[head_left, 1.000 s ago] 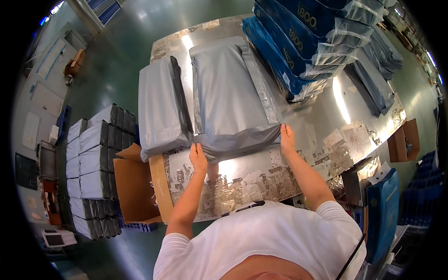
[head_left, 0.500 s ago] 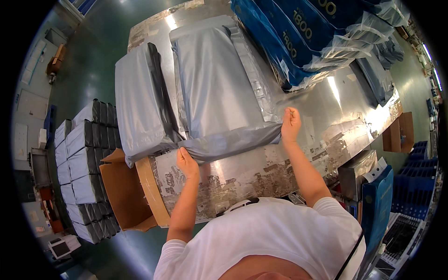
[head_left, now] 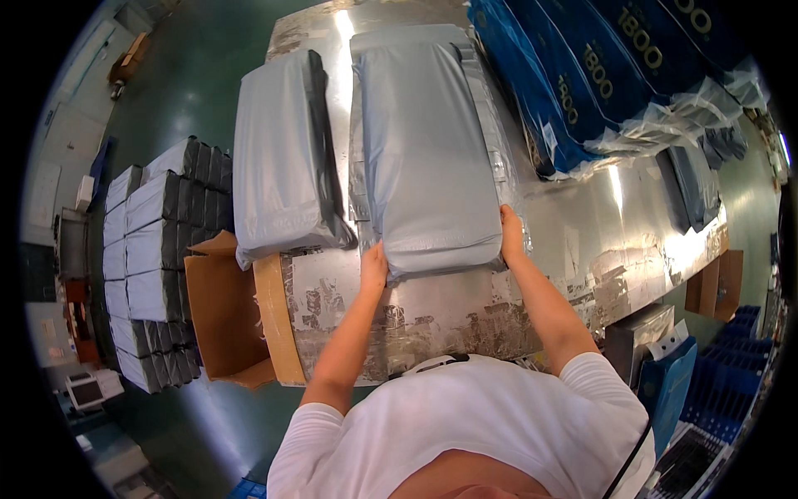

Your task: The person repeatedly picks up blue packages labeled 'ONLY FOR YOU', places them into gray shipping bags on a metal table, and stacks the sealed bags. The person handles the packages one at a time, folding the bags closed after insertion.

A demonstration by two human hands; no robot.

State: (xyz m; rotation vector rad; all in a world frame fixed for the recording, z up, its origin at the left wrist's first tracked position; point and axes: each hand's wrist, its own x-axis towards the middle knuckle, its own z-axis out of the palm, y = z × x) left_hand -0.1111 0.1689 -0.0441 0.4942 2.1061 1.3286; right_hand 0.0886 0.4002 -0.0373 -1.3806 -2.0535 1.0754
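The grey package lies flat on the metal table, your left hand and right hand pressed closed-fingered against its near corners, seemingly squaring it; keep pressure even.

Second grey poly-wrapped package with black band lies at table's left edge. Blue printed packs in clear film stacked at far right of shiny metal table. Open cardboard box just beside table, left. Grey-and-black wrapped bundles stacked on green floor.
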